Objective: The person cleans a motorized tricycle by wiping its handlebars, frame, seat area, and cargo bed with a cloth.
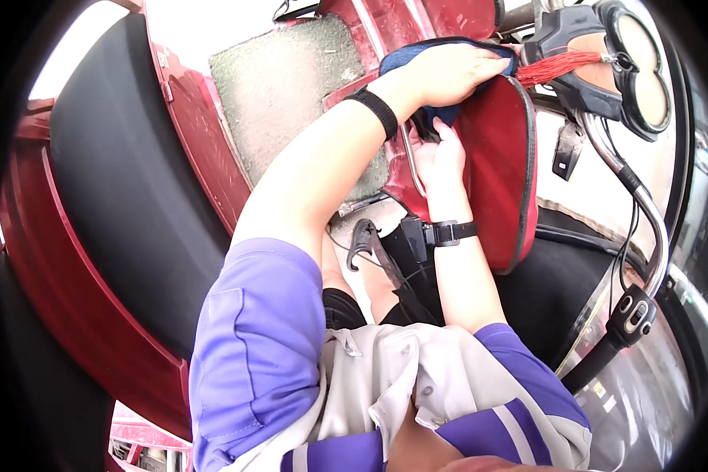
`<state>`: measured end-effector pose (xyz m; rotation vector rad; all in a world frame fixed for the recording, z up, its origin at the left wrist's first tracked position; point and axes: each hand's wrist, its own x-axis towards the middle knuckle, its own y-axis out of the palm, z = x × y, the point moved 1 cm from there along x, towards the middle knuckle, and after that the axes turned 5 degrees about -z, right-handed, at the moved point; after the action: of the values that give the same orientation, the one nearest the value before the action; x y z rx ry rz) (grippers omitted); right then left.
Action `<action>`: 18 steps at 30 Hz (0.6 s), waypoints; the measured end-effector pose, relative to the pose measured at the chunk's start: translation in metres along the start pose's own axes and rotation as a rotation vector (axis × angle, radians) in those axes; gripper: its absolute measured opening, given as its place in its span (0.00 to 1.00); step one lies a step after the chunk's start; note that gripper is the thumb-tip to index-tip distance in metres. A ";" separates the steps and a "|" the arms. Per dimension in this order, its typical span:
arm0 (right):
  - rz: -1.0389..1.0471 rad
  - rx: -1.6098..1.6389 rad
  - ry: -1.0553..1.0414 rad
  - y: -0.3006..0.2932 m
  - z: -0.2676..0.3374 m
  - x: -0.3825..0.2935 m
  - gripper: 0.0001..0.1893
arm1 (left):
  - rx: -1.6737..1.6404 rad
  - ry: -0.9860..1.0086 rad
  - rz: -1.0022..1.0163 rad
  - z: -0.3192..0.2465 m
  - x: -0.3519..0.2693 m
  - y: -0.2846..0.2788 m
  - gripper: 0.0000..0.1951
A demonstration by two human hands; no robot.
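Note:
My left hand (pixel 463 71), with a black band at its wrist, reaches across and lies over dark blue cloth (pixel 402 54). Its fingertips point right, towards a red tassel (pixel 557 68); whether they grip the cloth is unclear. Just below is my right hand (pixel 439 154), palm up, its thumb and fingers at the lower dark edge of the same cloth. A black strap with a boxy device (pixel 445 233) is around that wrist. Beside my right hand stands a red padded piece with dark piping (pixel 501 177). What lies beneath my left palm is hidden.
A vehicle's chrome handlebar (pixel 655 218) with a black grip and a twin round gauge cluster (pixel 637 71) curves along the right. A worn grey-green mat (pixel 289 88) lies on the red metal floor ahead. Left is a black seat pad (pixel 124 177) in red framing. A black brake lever (pixel 363 242) sits near my legs.

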<state>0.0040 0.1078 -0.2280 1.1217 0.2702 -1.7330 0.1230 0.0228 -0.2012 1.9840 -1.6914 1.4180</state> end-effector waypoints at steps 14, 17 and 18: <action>0.180 -0.249 -0.090 -0.011 -0.023 0.005 0.17 | -0.117 -0.152 -0.112 0.001 -0.012 0.011 0.22; 0.178 -0.157 -0.046 -0.009 -0.006 0.015 0.14 | 0.128 -0.210 -0.121 -0.009 -0.032 0.019 0.20; 0.133 -0.121 -0.010 -0.008 -0.007 0.016 0.12 | 0.193 -0.252 -0.121 -0.008 -0.046 0.021 0.20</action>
<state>0.0000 0.1060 -0.2463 1.0198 0.2838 -1.5832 0.1058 0.0520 -0.2399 2.4159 -1.5427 1.3848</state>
